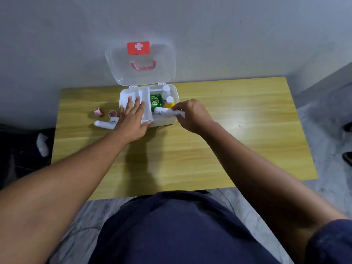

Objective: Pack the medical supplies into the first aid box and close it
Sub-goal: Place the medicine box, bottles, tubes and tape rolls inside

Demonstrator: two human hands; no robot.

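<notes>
The white first aid box [165,122] stands open at the table's far edge, its clear lid [140,63] with a red cross label leaning on the wall. Inside it are a green pack [155,101], a clear bottle [166,90] and a yellow bottle [169,102]. My right hand [190,116] is shut on a white tube [163,111], held over the box's right part. My left hand [133,117] lies flat, fingers spread, on the white inner tray [133,95] in the box's left part. Left of the box lie another white tube [103,124] and two small tape rolls [99,112], [112,113].
The yellow wooden table [228,140] stands against a grey wall. A dark bag with a white object [42,141] sits on the floor at the left. Dark shoes [347,157] show at the right edge.
</notes>
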